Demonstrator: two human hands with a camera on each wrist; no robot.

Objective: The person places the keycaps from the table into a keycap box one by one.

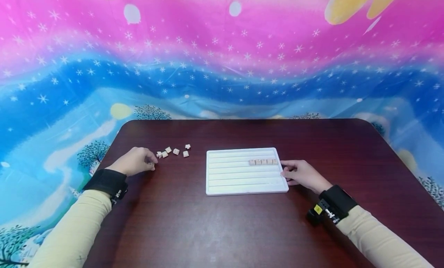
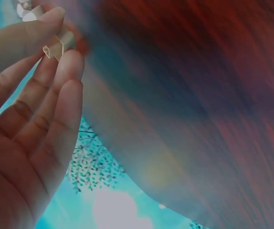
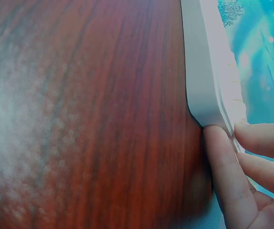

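White tray (image 1: pixel 229 175) rests on the tabletop (image 1: pixel 180 225), long axis left-to-right; right hand (image 1: pixel 306 176) pinches its right edge. Well left, left hand (image 1: pixel 136 160) pinches a cream keycap (image 2: pixel 68 41), fingers nearly together, hollow side toward wrist camera.

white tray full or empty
Neither: the white tray holds five small tiles at one row's right end; the rest looks bare.

Snowflake-patterned backdrop (image 1: pixel 222 59) behind dark table (image 1: pixel 194 225)
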